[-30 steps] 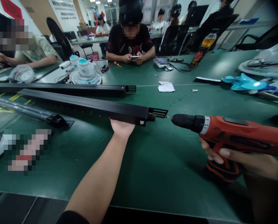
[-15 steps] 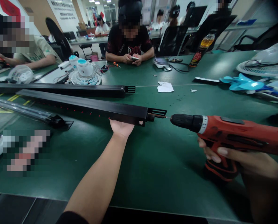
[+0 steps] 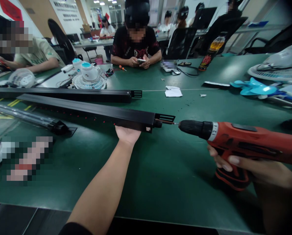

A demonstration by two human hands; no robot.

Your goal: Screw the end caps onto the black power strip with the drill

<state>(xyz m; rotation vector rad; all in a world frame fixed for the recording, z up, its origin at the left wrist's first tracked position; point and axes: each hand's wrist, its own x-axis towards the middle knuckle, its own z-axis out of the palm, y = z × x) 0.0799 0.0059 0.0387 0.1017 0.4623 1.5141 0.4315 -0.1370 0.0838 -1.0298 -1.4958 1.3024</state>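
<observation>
Drill-driver (image 3: 256, 137) in right hand (image 3: 263, 168), fingers wrapped round it, bit (image 3: 176, 123) seemingly aligned with end of black bar (image 3: 121, 112); left hand (image 3: 128, 134) underneath, likely steadying bar, finger spread hidden.

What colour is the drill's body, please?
The drill's body is mostly red, as the head view shows.

The long black bar (image 3: 99, 110), red dots along its lower edge, slants across the table (image 3: 160, 182) before you, its right end above your left hand (image 3: 128, 133); a slotted plate (image 3: 169, 117) projects there. The red-and-black drill (image 3: 253, 138), upright in your right hand (image 3: 261, 166), points leftward, a thin shaft (image 3: 169, 122) lying between its chuck and the bar.
</observation>
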